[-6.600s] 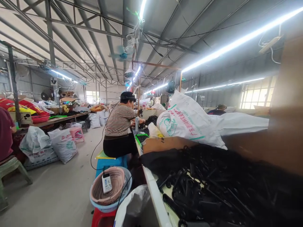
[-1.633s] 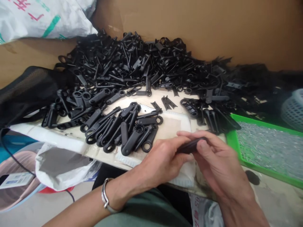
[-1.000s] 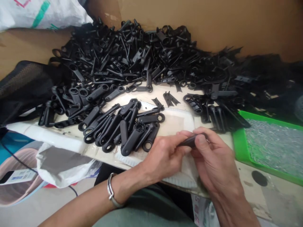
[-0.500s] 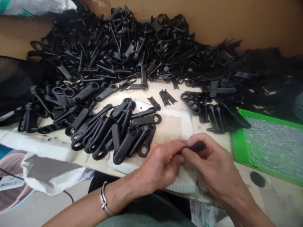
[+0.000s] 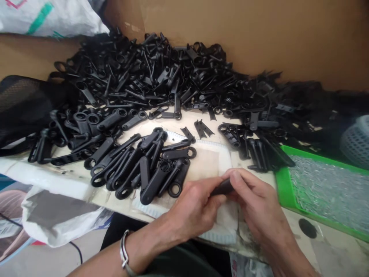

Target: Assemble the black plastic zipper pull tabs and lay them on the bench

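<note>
Both hands meet over the near edge of the table, gripping one black plastic part (image 5: 223, 187). My left hand (image 5: 198, 206), with a metal bracelet at the wrist, has its fingers wrapped round the part's left end. The thumb of my right hand (image 5: 252, 198) presses on the right end, its fingers curled behind. Much of the part is hidden by the fingers. Just left of my hands lies a group of black arm-shaped parts (image 5: 155, 182) with ring ends. Small flat black pieces (image 5: 202, 129) rest beyond my hands.
A large heap of black parts (image 5: 150, 73) spans the back. To the right stands a green tray (image 5: 284, 184) full of small metal pins (image 5: 325, 192). A black disc (image 5: 307, 227) lies before it. A white bag (image 5: 57, 231) hangs at the lower left.
The view has tilted up somewhat. The black part has turned in my hands and shows a longer smooth face, and my right thumb has moved on top of it.
</note>
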Motion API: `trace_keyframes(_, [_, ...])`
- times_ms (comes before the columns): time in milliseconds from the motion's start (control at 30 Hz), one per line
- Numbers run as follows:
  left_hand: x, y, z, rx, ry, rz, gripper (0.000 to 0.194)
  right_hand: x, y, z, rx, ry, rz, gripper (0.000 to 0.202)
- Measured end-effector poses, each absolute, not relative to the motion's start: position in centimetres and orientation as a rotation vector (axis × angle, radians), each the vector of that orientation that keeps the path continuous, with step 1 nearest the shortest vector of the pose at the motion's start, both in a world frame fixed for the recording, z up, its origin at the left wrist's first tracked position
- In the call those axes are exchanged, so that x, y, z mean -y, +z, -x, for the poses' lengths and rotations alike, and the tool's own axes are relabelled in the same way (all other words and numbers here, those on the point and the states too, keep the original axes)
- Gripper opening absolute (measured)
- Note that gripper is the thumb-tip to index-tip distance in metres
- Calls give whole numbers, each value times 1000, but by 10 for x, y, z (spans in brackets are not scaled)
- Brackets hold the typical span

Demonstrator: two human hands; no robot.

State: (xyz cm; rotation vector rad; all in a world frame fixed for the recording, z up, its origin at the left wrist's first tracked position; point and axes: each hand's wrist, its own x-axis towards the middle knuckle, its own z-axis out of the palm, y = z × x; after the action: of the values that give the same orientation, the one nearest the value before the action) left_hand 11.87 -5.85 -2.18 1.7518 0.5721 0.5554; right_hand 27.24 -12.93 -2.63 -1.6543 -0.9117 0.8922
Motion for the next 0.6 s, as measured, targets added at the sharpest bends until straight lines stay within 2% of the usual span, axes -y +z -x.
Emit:
trace_keyframes(100, [63,-19,-112,-586,624,-1966,47,124,-18,-278,924,1049,1624,39])
trace_keyframes(167, [65,-19,-107,-562,761,-2247,51,117,-11,-290,974,1008,1716,47])
trace_keyframes(267, [66,-25,-103,-590,870,-2705,55,100,-1,-311,1240,449,2112,40])
trace_keyframes(367, [62,-36,-100,-783,757,-2919,48,80,1,-321,1596,-100,2466,37])
trace_keyframes(500, [54,-44,-95,-839,597,-2870,43,64,-6,-322,1839,-233,2550,32])
trace_keyframes(600, [48,-34,-90,-792,568,-2813,31,68,-7,-332,1723,-286,2412,33])
